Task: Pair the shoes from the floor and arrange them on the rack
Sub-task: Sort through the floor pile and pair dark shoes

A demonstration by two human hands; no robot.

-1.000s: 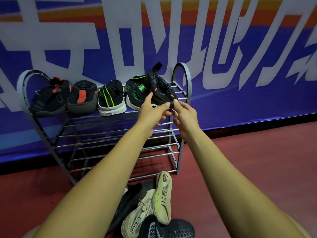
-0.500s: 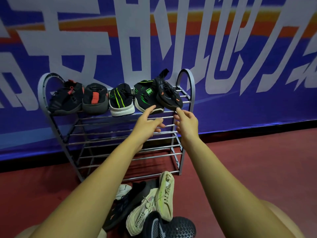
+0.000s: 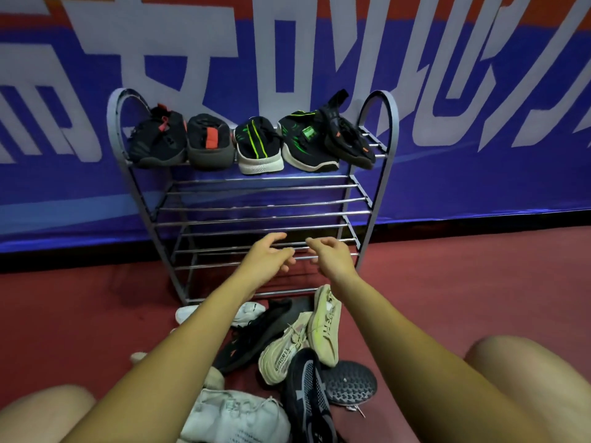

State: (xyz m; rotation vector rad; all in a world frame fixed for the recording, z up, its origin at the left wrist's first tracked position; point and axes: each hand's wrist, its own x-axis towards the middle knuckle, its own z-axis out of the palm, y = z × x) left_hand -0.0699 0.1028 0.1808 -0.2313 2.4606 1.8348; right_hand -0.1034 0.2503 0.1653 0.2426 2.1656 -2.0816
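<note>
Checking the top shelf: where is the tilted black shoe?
Head view: the tilted black shoe sits at the rack's top right end, beside the green-marked shoe.

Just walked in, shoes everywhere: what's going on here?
A person is sorting shoes onto a grey metal shoe rack. Its top shelf holds five dark shoes. The left hand and right hand, both holding nothing, hover before the lower rails, above a pile of beige, black and white shoes on the red floor.

1. Blue banner (image 3: 479, 187) covers the wall behind, with big white characters (image 3: 198, 59) printed across it
2. Orange-red band (image 3: 572, 8) runs along the banner's top
3. Black strip (image 3: 64, 260) under the banner's lower edge
4. Dark red floor (image 3: 479, 282) below the strip
</note>
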